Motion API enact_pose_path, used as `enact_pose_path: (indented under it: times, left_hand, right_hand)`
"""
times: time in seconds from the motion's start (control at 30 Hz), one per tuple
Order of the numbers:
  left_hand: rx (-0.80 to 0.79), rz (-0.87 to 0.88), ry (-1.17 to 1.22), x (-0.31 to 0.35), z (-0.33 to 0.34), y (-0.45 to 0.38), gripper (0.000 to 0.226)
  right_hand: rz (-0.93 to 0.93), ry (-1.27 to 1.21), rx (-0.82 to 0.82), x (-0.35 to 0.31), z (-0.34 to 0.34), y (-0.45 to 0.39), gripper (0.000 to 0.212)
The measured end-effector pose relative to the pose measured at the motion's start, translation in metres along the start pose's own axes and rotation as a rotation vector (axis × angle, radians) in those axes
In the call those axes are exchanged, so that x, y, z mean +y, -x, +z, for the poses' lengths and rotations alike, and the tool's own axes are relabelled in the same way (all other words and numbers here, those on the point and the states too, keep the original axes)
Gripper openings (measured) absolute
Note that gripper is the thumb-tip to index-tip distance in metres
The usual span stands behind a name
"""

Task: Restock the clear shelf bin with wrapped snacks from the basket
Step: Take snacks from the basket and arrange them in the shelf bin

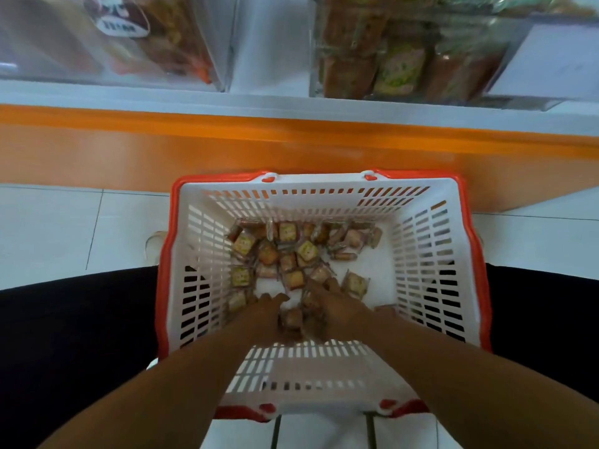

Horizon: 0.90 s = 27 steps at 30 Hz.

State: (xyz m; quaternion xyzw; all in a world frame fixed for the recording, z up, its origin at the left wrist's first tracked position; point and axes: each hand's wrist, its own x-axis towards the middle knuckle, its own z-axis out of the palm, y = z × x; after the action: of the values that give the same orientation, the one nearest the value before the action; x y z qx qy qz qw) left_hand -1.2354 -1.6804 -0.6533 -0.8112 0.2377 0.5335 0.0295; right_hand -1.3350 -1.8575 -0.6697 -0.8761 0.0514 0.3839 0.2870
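A white slotted basket with a red rim sits on the floor between my knees. Several small wrapped snacks lie scattered on its bottom. Both my hands reach down inside it. My left hand and my right hand are cupped toward each other around a clump of wrapped snacks at the near side of the basket floor. Above, a clear shelf bin holds rows of the same kind of packets.
Another clear bin with other packaged goods stands to the upper left on the same white shelf. An orange base panel runs below the shelf. White floor tiles surround the basket.
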Motion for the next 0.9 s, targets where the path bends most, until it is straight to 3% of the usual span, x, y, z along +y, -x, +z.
enact_pose_path:
  times: [0.07, 0.13, 0.23, 0.33, 0.4, 0.47, 0.53, 0.63, 0.73, 0.9]
  left_hand:
    - [-0.044, 0.042, -0.043, 0.0, -0.003, -0.005, 0.089]
    - [-0.102, 0.114, -0.065, 0.001, -0.006, -0.007, 0.078]
    - [-0.097, 0.163, 0.129, -0.002, -0.007, -0.01, 0.064]
    - [-0.104, 0.129, 0.357, -0.006, -0.003, -0.012, 0.054]
    - [-0.104, 0.091, 0.443, -0.002, -0.002, -0.009, 0.059]
    - [-0.099, 0.075, 0.516, 0.006, -0.002, -0.008, 0.065]
    - [-0.124, 0.086, 0.595, 0.011, -0.002, -0.01, 0.064]
    - [-0.127, 0.156, 0.669, 0.014, -0.008, -0.01, 0.041]
    - [-0.087, 0.113, 0.791, 0.016, -0.017, -0.006, 0.015]
    - [-0.21, 0.155, 0.825, 0.026, -0.047, 0.011, 0.031]
  right_hand:
    - [-0.045, 0.077, 0.013, -0.003, 0.0, -0.003, 0.085]
    - [-0.046, -0.001, 0.08, -0.005, -0.001, -0.006, 0.08]
    - [-0.052, -0.142, 0.157, -0.002, -0.003, -0.008, 0.076]
    - [0.077, -0.492, -0.018, -0.009, -0.008, -0.009, 0.076]
    - [0.073, -0.718, -0.095, -0.018, -0.005, -0.012, 0.061]
    - [0.071, -0.771, -0.139, -0.026, -0.01, -0.011, 0.063]
    - [0.1, -0.801, -0.154, -0.03, -0.015, -0.009, 0.081]
    - [0.155, -0.95, -0.226, -0.029, -0.023, -0.006, 0.088]
    - [0.196, -0.994, -0.283, -0.027, -0.042, -0.003, 0.077]
    - [0.231, -1.198, -0.447, -0.027, -0.086, 0.014, 0.054]
